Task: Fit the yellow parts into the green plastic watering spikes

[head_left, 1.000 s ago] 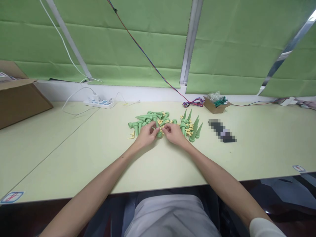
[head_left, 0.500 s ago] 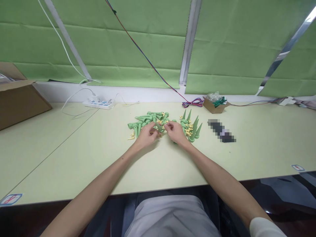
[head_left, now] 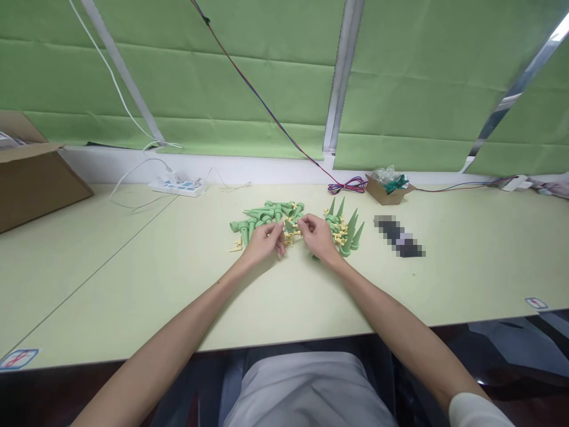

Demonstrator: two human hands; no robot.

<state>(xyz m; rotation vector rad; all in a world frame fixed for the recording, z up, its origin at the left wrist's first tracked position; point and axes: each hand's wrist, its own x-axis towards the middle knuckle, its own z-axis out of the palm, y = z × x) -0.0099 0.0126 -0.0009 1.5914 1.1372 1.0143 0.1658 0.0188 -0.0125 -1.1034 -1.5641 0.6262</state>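
Left hand (head_left: 265, 242) and right hand (head_left: 316, 238) faced each other across one green spike (head_left: 290, 226), apparently raised off the bench (head_left: 293, 308) for two-handed work; could not tell which grip bore it. Rightward, capped spikes (head_left: 350, 232) stood points up, likely for stability. Loose spikes (head_left: 262, 214) lay behind, presumably for easy reach. Farther back: small carton (head_left: 386, 194).

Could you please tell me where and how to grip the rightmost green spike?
I'd pinch the rightmost green spike just above its wide cap, from the right: it points upward, narrowing to a tip, and another spike crowds its left.
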